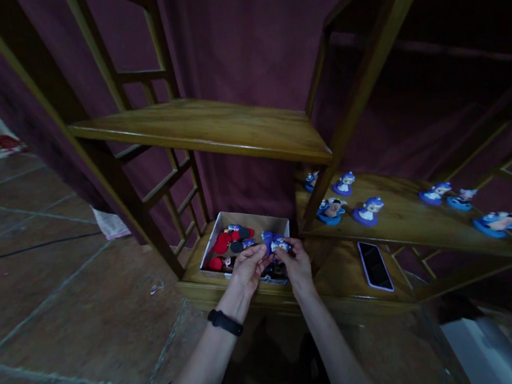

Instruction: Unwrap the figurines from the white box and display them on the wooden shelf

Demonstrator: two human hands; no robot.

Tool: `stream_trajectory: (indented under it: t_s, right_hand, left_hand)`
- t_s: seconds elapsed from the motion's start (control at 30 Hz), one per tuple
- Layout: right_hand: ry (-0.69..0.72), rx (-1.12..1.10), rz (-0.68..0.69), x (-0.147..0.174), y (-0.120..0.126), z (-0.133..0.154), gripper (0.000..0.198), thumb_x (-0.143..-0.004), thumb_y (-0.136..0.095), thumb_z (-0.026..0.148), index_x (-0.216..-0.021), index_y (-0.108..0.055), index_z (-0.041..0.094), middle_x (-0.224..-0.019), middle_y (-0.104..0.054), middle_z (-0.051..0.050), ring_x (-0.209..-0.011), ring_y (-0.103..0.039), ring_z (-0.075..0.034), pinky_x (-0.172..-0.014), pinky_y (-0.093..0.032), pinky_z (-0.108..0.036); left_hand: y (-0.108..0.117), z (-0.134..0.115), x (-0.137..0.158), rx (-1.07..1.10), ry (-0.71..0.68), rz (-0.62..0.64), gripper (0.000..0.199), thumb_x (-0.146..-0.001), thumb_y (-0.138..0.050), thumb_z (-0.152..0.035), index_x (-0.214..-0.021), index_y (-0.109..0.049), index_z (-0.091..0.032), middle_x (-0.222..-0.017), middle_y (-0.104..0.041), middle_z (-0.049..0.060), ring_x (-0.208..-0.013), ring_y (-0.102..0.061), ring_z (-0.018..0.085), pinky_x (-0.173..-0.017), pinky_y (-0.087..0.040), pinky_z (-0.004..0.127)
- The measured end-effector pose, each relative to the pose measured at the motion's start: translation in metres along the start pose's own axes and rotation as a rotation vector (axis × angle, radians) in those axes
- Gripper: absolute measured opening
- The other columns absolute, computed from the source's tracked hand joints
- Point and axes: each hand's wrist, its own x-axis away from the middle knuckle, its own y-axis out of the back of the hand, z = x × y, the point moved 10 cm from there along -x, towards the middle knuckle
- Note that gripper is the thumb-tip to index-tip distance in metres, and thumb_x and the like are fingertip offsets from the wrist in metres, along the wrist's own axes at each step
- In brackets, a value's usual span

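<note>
Both my hands are closed on a small purple-and-white figurine (274,243), just above the right part of an open cardboard box (264,221). My left hand (248,267) grips it from the left, with a black band on that wrist. From the right, my right hand (297,265) pinches the same figurine. Inside the box lie several more figurines with red bases (221,243) and one with a dark base (242,245). My hands hide the box's front right part.
Several figurines, one of them purple and white (369,211), stand on a wooden shelf (406,215) at right. A phone (375,265) lies on the lower board. Above the box juts another wooden shelf (208,125). A purple curtain (235,42) hangs behind.
</note>
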Motion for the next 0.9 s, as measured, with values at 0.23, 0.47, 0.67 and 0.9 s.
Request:
stream_trajectory:
  t_s: [0.23, 0.47, 0.67, 0.9]
  right_hand:
    - [0.017, 0.037, 0.001, 0.002, -0.002, 0.006, 0.030, -0.065, -0.064, 0.033, -0.090, -0.055, 0.019, -0.082, -0.061, 0.001, -0.074, -0.057, -0.014, -0.072, -0.046, -0.028]
    - [0.065, 0.008, 0.039, 0.000, -0.008, 0.006, 0.028, -0.064, -0.065, 0.030, -0.087, -0.053, 0.019, -0.084, -0.062, 0.000, -0.075, -0.058, -0.015, -0.074, -0.047, -0.030]
    - [0.132, 0.112, 0.068, 0.002, -0.009, 0.012, 0.023, -0.067, -0.063, 0.030, -0.086, -0.054, 0.019, -0.085, -0.063, -0.001, -0.077, -0.060, -0.016, -0.073, -0.048, -0.029]
    - [0.180, 0.271, 0.041, 0.003, -0.006, 0.016, 0.022, -0.070, -0.060, 0.031, -0.089, -0.056, 0.021, -0.086, -0.064, -0.001, -0.074, -0.060, -0.016, -0.070, -0.048, -0.028]
  left_hand:
    - [0.004, -0.002, 0.002, 0.026, -0.010, -0.029, 0.012, -0.059, -0.076, -0.010, -0.066, -0.067, -0.009, -0.065, -0.069, 0.006, -0.061, -0.064, 0.014, -0.070, -0.055, 0.029]
    - [0.009, -0.003, 0.003, 0.013, -0.016, -0.047, 0.015, -0.057, -0.077, -0.013, -0.067, -0.068, -0.009, -0.067, -0.069, 0.007, -0.064, -0.065, 0.015, -0.071, -0.055, 0.030]
    - [0.011, -0.003, 0.004, -0.008, -0.010, -0.069, 0.013, -0.060, -0.075, -0.013, -0.070, -0.069, -0.009, -0.070, -0.070, 0.007, -0.065, -0.066, 0.015, -0.071, -0.055, 0.029]
    - [0.008, -0.004, 0.005, -0.035, -0.026, -0.054, 0.011, -0.062, -0.074, -0.013, -0.070, -0.068, -0.009, -0.069, -0.070, 0.007, -0.067, -0.066, 0.015, -0.073, -0.055, 0.029]
